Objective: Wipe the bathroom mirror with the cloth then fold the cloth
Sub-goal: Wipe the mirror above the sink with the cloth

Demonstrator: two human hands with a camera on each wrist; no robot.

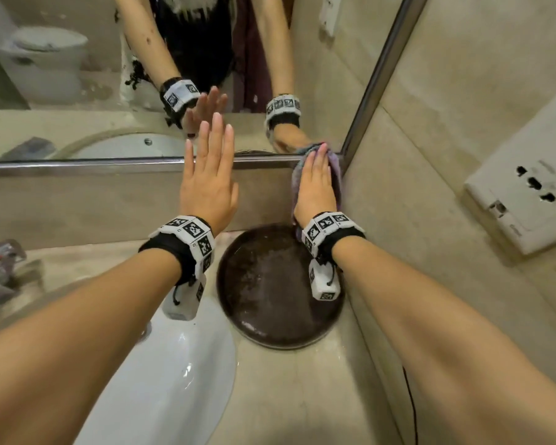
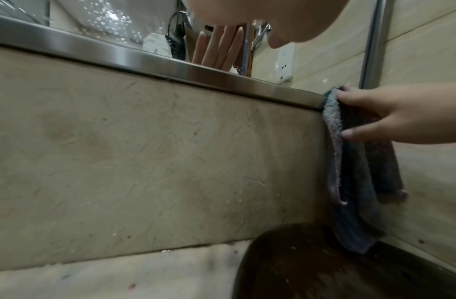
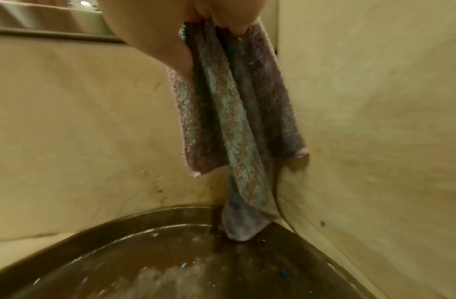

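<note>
The mirror [image 1: 77, 91] hangs above the counter, with a steel frame [image 1: 109, 162] along its bottom edge. My left hand [image 1: 209, 155] is raised flat, fingers straight, its fingertips at the lower glass, and holds nothing. My right hand [image 1: 315, 181] holds the bunched purple-grey cloth [image 1: 336, 168] against the mirror's lower right corner, fingertips on the frame. In the left wrist view the right hand's fingers [image 2: 349, 95] and thumb close on the cloth [image 2: 354, 182]. The rest of the cloth [image 3: 221, 111] hangs down the wall corner, and its tip touches a dark tray.
A round dark brown tray [image 1: 270, 284] lies on the counter in the corner under my right wrist. The white sink basin [image 1: 174, 380] is lower left, with a faucet [image 1: 0, 261] at the far left. A white wall socket [image 1: 527, 194] sticks out from the right wall.
</note>
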